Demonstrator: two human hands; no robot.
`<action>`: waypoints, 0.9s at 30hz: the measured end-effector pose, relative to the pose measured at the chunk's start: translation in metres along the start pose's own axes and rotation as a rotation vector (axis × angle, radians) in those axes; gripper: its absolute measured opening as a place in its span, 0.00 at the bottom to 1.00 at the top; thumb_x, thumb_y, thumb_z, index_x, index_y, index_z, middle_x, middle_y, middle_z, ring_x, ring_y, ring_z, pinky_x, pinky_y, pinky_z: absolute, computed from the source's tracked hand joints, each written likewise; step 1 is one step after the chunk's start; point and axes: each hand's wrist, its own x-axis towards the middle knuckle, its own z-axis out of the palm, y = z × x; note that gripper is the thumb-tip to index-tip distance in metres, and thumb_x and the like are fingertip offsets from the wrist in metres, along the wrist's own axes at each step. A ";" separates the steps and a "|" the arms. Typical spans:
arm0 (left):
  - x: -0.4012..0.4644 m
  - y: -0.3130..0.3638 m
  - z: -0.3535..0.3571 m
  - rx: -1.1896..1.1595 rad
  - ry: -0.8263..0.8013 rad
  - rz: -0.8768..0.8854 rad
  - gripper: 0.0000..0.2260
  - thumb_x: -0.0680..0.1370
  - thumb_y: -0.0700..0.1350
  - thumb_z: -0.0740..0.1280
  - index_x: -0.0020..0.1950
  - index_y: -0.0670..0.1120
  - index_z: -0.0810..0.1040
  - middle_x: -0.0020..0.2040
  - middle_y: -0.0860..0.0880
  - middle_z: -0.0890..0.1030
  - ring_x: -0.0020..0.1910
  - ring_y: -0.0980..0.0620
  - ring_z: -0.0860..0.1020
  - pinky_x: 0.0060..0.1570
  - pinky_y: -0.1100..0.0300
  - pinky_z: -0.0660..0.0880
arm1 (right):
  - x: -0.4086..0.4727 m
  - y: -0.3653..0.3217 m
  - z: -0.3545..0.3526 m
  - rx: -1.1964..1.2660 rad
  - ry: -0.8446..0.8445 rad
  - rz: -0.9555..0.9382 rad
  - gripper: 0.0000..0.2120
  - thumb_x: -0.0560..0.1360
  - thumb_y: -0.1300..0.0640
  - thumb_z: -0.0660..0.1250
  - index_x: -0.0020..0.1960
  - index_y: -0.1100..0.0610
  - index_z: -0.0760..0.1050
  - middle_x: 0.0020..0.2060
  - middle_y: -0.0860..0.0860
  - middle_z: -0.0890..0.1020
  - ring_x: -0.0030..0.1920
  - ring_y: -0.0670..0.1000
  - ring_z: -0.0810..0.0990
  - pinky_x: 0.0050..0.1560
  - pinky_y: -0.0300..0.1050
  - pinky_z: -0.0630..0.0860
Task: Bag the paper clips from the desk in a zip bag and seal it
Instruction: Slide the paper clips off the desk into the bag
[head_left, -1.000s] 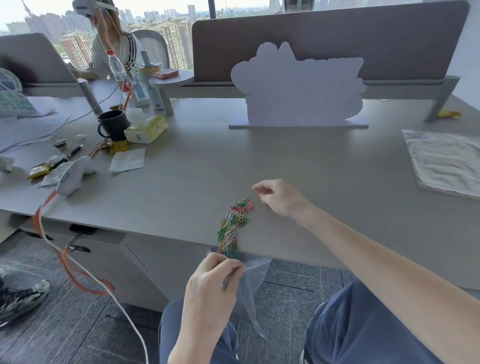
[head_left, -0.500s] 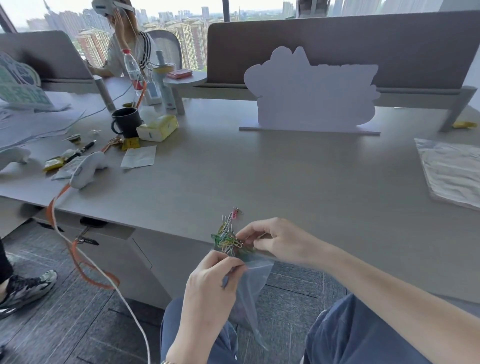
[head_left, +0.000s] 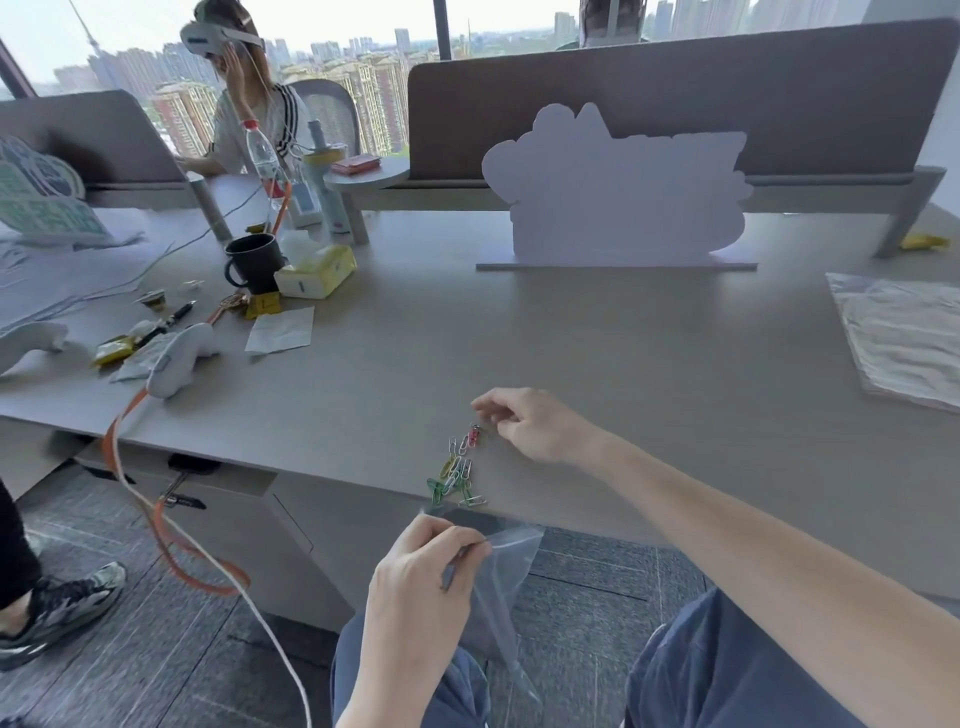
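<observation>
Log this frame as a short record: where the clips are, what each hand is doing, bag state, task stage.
paper clips: loose coloured cluster on the desk near its front edge
zip bag: clear, mouth open, held just below the desk edge under the clips
left hand: grip pinching the bag's rim
right hand: on the desk beside the cluster's far end, fingers curled, nothing visibly held
stage: clips remain on the desk; bag unsealed

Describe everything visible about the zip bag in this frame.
The zip bag is clear, thin plastic, slightly bluish and creased. It hangs just below the near edge of the desk, under the paper clips, tapering downward over the person's lap. Its mouth is open toward the desk edge. The left hand pinches its upper rim; the right hand does not touch it. I cannot tell whether any clips are inside.
</observation>
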 end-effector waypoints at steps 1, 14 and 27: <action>0.000 -0.001 -0.001 -0.002 0.001 0.000 0.06 0.70 0.42 0.77 0.40 0.52 0.84 0.39 0.59 0.79 0.34 0.60 0.78 0.32 0.59 0.76 | -0.001 -0.004 0.002 -0.006 -0.025 -0.018 0.18 0.79 0.67 0.58 0.66 0.58 0.75 0.59 0.53 0.83 0.59 0.50 0.79 0.65 0.39 0.71; 0.001 -0.009 -0.011 -0.018 0.042 -0.002 0.01 0.71 0.46 0.73 0.40 0.52 0.84 0.39 0.57 0.79 0.32 0.57 0.78 0.31 0.57 0.77 | -0.049 -0.015 0.017 0.410 -0.298 -0.042 0.21 0.75 0.76 0.54 0.58 0.62 0.80 0.55 0.56 0.84 0.58 0.50 0.82 0.59 0.40 0.78; -0.001 -0.009 -0.016 0.012 0.046 -0.037 0.03 0.72 0.48 0.71 0.40 0.52 0.85 0.38 0.59 0.80 0.33 0.60 0.77 0.32 0.59 0.76 | -0.034 -0.028 0.026 0.215 -0.245 -0.125 0.24 0.74 0.74 0.54 0.59 0.58 0.80 0.48 0.46 0.83 0.53 0.44 0.80 0.58 0.30 0.75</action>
